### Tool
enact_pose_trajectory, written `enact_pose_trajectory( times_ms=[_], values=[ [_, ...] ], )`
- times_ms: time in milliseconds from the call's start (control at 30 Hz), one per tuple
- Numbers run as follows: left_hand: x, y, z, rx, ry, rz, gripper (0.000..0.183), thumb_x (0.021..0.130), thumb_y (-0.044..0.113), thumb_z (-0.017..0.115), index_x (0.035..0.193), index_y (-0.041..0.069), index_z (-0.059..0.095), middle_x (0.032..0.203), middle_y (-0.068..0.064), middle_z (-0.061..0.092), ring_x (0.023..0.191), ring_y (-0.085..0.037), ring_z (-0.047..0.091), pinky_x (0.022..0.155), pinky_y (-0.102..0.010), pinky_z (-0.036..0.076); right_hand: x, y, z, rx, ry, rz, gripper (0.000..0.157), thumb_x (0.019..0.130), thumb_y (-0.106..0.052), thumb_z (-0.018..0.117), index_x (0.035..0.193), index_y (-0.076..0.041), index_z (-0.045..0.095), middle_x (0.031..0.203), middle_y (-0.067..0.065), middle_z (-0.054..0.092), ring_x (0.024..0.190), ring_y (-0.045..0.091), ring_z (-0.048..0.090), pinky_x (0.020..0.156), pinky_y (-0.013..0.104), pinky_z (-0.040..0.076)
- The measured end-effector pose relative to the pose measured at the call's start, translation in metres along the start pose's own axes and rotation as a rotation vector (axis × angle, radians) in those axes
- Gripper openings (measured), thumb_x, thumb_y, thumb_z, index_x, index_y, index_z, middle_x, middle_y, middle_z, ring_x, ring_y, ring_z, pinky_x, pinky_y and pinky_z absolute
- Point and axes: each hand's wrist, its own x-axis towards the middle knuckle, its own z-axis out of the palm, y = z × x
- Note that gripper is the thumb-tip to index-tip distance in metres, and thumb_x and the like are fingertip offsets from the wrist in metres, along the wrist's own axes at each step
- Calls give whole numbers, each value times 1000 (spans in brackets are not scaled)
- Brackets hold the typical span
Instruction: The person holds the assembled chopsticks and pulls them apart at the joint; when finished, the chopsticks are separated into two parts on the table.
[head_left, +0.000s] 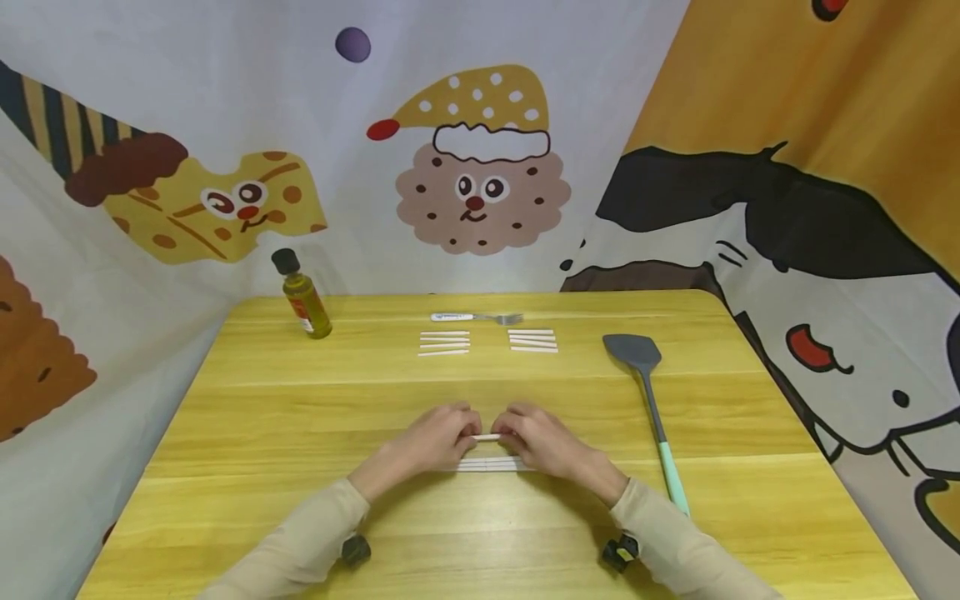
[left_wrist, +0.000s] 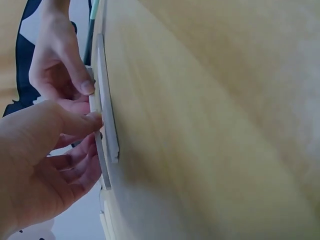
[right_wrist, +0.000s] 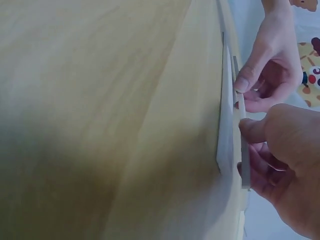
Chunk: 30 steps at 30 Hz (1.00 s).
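At the near edge come two beige sleeves (head_left: 307,533), and below each wrist there is a small dark device (head_left: 620,552). A little farther, on the yellow wooden table (head_left: 465,550), a few pale strips (head_left: 472,464) lie flat, side by side in a low row. Just beyond this row, both hands meet over one thin white stick (head_left: 486,437). The left hand (head_left: 446,437) pinches it between thumb and bent fingers, and the right hand (head_left: 543,440) pinches it in the same manner; between the hands a short middle part of the stick is visible. In the wrist views, the two thumbs are close together on its near side. On the right, a spatula (head_left: 652,404) lies with its mint handle near the right sleeve and its grey blade pointing away. Farther are two groups of similar sticks, the left group (head_left: 445,338) and the right group (head_left: 532,337), with a gap between. Behind them lies a fork (head_left: 472,317), tines to the right. At far left stands an oil bottle (head_left: 307,302) with a black cap. Behind the table hangs a cartoon-printed cloth (head_left: 615,100).
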Motion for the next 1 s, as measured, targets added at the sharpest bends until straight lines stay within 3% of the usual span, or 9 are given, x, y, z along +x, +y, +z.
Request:
enact_pose_trajectory(
  times_ms=[167,433,700,1000],
  values=[
    [6,-2,-7,11,66,47,4,90,1,71,90,4,71,90,-3,64,76,-9,58,66,-13,51,6,2,-4,-26,66,-7,11,89,-1,74,98,-6,75,92,3,68,80,12,63,71,16,56],
    [12,-3,-16,119,198,114,5,90,-1,71,89,4,70,92,-5,64,81,-14,61,70,-15,55,20,6,-14,-36,97,-14,6,90,-1,74,93,-5,76,88,3,68,80,13,64,71,18,56],
    [6,-1,-27,145,254,164,5,94,6,69,93,2,71,93,-5,64,83,-14,62,74,-13,56,25,1,-29,42,77,-32,6,90,1,72,93,-2,75,86,3,66,75,11,59,66,12,52],
    [3,3,-42,158,260,202,6,96,6,67,94,2,70,94,-5,63,84,-14,61,75,-13,55,27,-6,-39,28,100,-62,5,90,1,72,93,-3,74,84,1,61,73,8,52,61,12,48]
  ],
)
